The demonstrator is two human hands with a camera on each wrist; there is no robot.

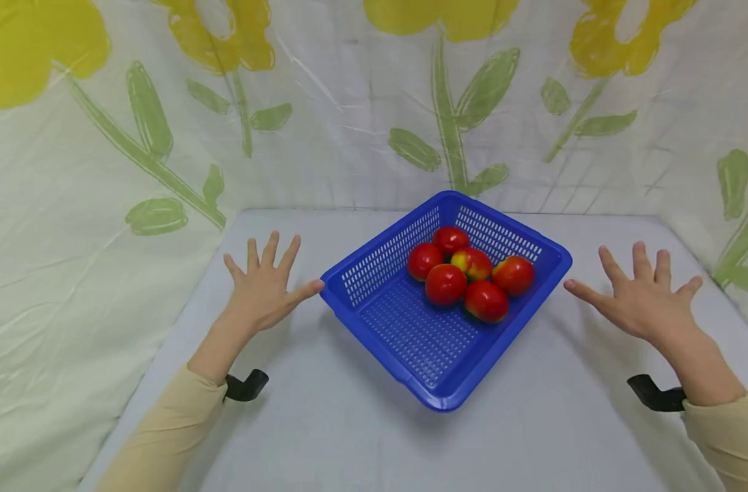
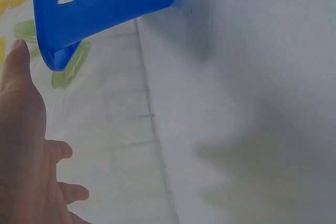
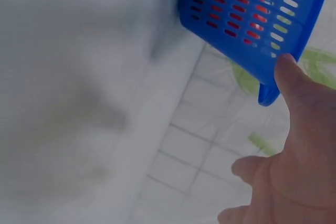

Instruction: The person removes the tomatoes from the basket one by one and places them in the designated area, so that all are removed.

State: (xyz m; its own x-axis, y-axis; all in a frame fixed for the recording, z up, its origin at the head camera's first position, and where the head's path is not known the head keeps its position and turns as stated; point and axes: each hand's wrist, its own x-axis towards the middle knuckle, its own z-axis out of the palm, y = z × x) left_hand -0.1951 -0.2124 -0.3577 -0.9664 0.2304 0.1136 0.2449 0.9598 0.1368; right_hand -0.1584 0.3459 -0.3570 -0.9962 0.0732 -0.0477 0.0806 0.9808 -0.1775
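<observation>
A blue plastic basket (image 1: 386,345) with slotted walls stands turned cornerwise on the table. Several round red fruits (image 1: 445,284), some with yellow patches, lie together toward its back right. On the left side, my left hand (image 1: 259,294) is spread palm down above the table, its thumb tip right at the basket's left corner. My right hand (image 1: 647,304) hovers to the right with fingers fanned out, thumb pointing at the basket's right corner. Both wrist views show the slotted basket wall (image 2: 105,3) close to the thumb; neither hand holds anything.
The white table (image 1: 324,437) extends around the basket. Behind it and along both sides hangs a pale sheet (image 1: 324,157) printed with yellow flowers and green leaves. A black wrist mount (image 1: 246,386) sticks out below the left hand, and another black mount (image 1: 656,394) below the right.
</observation>
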